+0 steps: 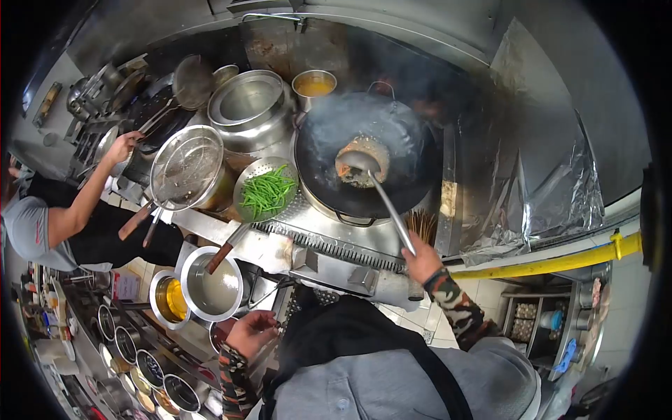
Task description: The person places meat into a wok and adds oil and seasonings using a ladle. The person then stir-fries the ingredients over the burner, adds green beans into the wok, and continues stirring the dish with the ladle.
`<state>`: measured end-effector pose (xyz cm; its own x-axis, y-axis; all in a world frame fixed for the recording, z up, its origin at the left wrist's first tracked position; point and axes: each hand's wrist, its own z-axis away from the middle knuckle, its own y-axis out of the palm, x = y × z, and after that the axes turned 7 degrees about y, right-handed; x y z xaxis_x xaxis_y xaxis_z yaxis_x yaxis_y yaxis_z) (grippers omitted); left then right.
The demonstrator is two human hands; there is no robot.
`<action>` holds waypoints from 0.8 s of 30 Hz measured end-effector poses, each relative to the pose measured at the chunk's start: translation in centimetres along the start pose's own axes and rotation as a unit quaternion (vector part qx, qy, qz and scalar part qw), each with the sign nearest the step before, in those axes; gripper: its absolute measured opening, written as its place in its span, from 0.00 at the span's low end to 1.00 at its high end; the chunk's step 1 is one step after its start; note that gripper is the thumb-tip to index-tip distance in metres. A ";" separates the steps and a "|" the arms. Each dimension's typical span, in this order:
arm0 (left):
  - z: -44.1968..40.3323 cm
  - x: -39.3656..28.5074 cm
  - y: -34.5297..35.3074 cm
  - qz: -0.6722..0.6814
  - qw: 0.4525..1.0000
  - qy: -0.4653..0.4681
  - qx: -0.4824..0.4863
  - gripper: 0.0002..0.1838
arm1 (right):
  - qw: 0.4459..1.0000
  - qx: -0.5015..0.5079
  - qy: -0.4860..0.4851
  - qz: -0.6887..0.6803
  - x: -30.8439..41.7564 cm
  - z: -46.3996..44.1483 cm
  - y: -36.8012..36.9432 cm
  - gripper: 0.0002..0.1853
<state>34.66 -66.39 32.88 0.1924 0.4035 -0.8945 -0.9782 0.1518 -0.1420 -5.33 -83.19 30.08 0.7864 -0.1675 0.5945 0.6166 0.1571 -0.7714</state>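
Observation:
My right hand is closed round the handle of a long metal ladle. The ladle's bowl rests on reddish-brown food inside a large black wok, and smoke or steam rises from it. Down at the left, my left hand hangs beside a steel pot of cloudy liquid, with its fingers curled loosely and nothing visible in them. Green beans lie in a perforated skimmer left of the wok.
A co-worker at the left holds a utensil over the stove. Nearby stand a large strainer, a big steel pot, a pot of yellow liquid and an oil container. A yellow pipe runs at right.

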 end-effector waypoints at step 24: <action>-16.4 6.3 -4.3 -0.306 0.905 0.209 -0.210 0.32 | 0.987 -0.029 -0.007 0.157 1.5 0.1 -3.6 0.29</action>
<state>38.82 -79.27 20.90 0.7479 -0.0297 -0.6632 -0.6585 -0.1599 -0.7354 -6.31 -83.92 33.76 0.9395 -0.1058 0.3259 0.3388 0.1436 -0.9298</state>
